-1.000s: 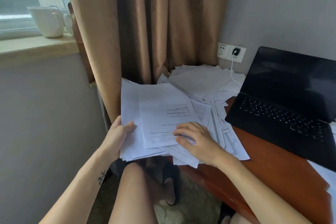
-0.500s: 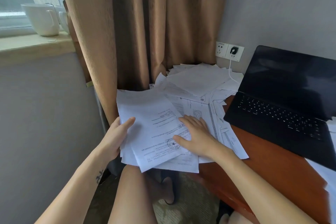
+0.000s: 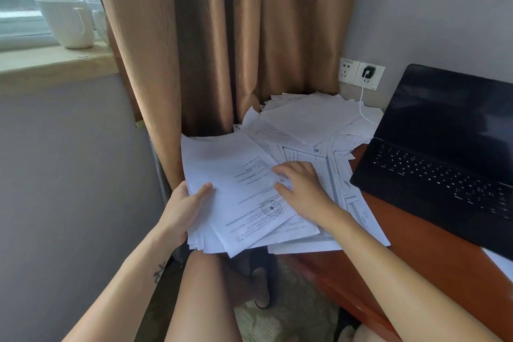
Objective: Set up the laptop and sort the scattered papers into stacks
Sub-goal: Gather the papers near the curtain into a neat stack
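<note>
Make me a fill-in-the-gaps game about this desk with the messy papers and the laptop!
1. The white mug stands on the ____.
2. The round stamp on the top sheet has a ____ in its middle.
3. The black laptop sits on the desk with its lid ____.
4. The left hand grips the edge of the paper bundle with its ____ on top.

Missing words: windowsill, star, open, thumb.

curtain [image 3: 222,50]: tan, drawn | wall [image 3: 430,8]: grey | windowsill [image 3: 52,64]: white mugs [image 3: 68,22] | desk [image 3: 402,247]: reddish wood
</note>
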